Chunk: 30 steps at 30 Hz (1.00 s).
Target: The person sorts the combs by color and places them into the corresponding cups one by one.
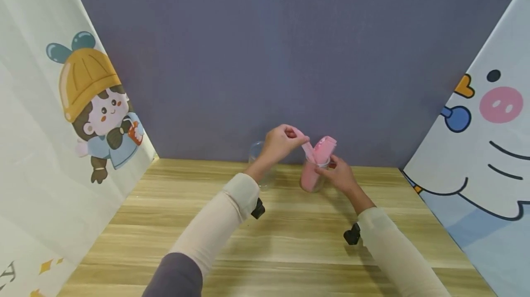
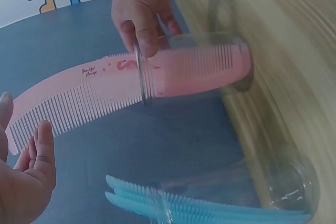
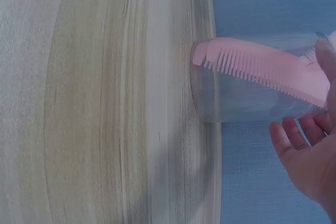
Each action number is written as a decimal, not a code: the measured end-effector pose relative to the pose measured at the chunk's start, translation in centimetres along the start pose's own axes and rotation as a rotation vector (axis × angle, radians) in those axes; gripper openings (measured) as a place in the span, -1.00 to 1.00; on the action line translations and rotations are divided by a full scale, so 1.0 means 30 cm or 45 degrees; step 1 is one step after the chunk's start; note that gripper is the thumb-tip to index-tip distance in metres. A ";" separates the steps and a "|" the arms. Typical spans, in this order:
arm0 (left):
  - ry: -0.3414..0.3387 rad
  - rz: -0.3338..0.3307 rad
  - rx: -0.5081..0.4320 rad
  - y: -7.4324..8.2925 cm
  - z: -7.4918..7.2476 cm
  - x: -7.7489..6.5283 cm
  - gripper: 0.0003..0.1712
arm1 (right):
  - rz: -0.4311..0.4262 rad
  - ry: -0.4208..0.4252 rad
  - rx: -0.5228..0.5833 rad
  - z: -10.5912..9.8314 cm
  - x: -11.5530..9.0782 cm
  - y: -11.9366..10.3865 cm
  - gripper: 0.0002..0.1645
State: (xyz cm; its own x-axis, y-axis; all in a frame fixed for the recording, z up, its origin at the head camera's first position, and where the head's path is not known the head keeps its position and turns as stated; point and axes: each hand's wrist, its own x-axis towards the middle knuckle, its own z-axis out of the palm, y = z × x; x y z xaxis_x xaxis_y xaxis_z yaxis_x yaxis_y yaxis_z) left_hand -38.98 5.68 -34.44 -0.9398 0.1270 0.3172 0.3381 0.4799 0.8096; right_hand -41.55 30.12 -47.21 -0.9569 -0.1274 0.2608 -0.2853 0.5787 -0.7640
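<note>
A pink comb (image 1: 305, 146) slants down into a clear plastic jar (image 3: 220, 103). My left hand (image 1: 279, 143) pinches this comb near its upper end, above the rim. More pink combs (image 1: 325, 149) stand in the same jar, leaning right, with their ends sticking out. On the jar's right side, my right hand (image 1: 341, 175) grips it just at the rim, thumb in front. In the left wrist view, the comb's face carries small lettering and a flamingo print. The jar stands upright on the wooden table (image 1: 281, 251).
Left of the pink combs' jar, a second clear jar (image 2: 294, 182) holds several light blue combs (image 2: 210, 205). My left forearm partly covers it in the head view. A dark grey panel (image 1: 265, 67) rises behind both jars, and printed white panels (image 1: 33, 159) flank the table.
</note>
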 end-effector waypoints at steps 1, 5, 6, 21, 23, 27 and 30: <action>0.005 -0.005 0.004 0.008 0.007 0.006 -0.53 | 0.003 -0.003 0.002 -0.001 0.000 0.000 -0.21; 0.005 -0.006 -0.019 0.035 0.035 0.031 -0.46 | 0.022 -0.008 0.012 -0.002 0.002 0.000 -0.19; 0.003 -0.002 -0.029 0.040 0.043 0.037 -0.45 | 0.024 -0.007 0.017 -0.002 0.002 -0.001 -0.19; -0.096 -0.006 -0.012 0.027 0.144 0.047 -0.45 | -0.017 0.017 0.024 0.005 -0.010 -0.011 -0.26; -0.098 0.007 0.005 0.014 0.137 0.045 -0.43 | -0.010 0.015 0.031 0.007 -0.010 -0.011 -0.29; -0.098 0.032 0.022 -0.008 0.116 0.044 -0.45 | -0.002 0.022 0.032 0.005 -0.009 -0.006 -0.31; -0.105 0.043 0.046 -0.021 0.099 0.040 -0.47 | -0.008 0.019 0.040 0.004 -0.009 -0.005 -0.30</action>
State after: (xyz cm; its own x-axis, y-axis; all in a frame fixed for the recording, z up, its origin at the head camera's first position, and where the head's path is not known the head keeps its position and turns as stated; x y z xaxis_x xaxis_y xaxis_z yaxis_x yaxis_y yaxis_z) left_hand -40.46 8.09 -36.05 -0.9292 0.2139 0.3015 0.3693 0.5047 0.7803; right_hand -41.27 29.96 -47.24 -0.9542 -0.1189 0.2745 -0.2933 0.5524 -0.7803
